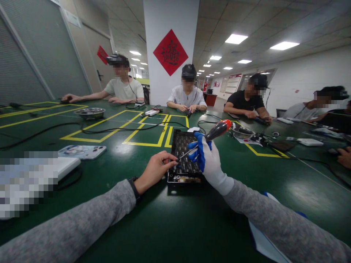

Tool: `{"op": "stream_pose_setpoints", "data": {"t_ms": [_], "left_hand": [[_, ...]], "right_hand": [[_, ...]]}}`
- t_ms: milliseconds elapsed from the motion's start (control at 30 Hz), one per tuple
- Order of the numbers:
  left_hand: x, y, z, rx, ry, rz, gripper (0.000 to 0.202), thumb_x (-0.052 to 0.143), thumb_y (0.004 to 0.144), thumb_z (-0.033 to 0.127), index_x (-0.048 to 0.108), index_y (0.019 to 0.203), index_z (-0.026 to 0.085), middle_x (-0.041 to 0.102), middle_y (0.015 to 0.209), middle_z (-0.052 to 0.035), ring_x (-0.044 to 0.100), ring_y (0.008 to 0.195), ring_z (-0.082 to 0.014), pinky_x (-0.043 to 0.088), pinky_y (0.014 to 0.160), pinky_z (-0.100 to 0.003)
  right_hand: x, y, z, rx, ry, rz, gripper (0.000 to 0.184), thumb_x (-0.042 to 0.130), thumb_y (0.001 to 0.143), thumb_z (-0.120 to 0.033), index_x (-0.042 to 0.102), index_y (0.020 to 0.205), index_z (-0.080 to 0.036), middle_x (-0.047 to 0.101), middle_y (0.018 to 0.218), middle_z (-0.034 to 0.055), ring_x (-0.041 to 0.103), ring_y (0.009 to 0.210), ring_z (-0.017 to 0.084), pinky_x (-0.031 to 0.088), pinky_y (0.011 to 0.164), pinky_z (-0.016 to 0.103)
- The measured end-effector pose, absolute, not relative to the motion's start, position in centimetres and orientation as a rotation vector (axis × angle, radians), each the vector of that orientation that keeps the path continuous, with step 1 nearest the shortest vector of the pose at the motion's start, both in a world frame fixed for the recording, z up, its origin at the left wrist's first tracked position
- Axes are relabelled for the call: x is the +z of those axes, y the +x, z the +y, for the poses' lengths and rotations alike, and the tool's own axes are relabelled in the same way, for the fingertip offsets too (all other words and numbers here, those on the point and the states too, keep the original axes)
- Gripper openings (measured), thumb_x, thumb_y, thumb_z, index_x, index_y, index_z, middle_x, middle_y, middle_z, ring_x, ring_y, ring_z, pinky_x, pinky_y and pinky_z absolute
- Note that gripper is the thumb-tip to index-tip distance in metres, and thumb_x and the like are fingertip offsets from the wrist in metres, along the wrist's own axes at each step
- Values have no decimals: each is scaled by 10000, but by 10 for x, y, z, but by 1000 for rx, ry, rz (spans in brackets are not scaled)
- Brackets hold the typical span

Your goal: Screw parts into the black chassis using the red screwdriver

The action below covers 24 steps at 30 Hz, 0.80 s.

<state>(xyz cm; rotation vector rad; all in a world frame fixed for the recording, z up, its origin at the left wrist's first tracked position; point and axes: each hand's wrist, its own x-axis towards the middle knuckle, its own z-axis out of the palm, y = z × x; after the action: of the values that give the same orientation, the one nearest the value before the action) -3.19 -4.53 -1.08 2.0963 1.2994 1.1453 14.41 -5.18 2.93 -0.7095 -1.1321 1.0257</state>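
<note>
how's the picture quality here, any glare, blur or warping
Head view: ceiling lights look blown white, with pale glare on the green tabletop at right; head view: apparent wide-angle warp slants the door; head view: the screwdriver reads fairly sharp, but the white object at left is partly pixelated

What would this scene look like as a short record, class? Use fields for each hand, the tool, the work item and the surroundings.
Right hand: gloved in white and blue, gripping a screwdriver
Left hand: bare, fingertips close to the lower end of the shaft; whether they hold anything is unclear
Tool: red and black handle, shaft slanting down over the case
Work item: black open case, small shiny details inside
Surface: green table
Left side: phone
Background: red sign on a pillar
</note>
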Motion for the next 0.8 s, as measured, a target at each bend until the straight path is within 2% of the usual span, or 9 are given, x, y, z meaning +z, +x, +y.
{"op": "stream_pose_setpoints", "data": {"t_ms": [400, 800], "left_hand": [[-11, -32, -45, 1044, 2198, 1291, 231, 527, 801, 335, 666, 886, 171, 545, 724, -8, 499, 659, -125, 384, 634, -247], [-13, -31, -43, 1030, 2148, 1324, 230, 539, 778, 325, 656, 882, 157, 506, 649, 13, 473, 614, -120, 358, 590, -242]], "right_hand": [[29, 142, -62, 1072, -615, -1269, 347, 494, 834, -391, 499, 1126, -203, 554, 694, -39, 503, 526, 56, 460, 525, 190], [26, 144, -52, 1098, -686, -1225, 421, 495, 820, -445, 475, 1179, -226, 580, 703, -32, 510, 495, 59, 464, 487, 186]]}}
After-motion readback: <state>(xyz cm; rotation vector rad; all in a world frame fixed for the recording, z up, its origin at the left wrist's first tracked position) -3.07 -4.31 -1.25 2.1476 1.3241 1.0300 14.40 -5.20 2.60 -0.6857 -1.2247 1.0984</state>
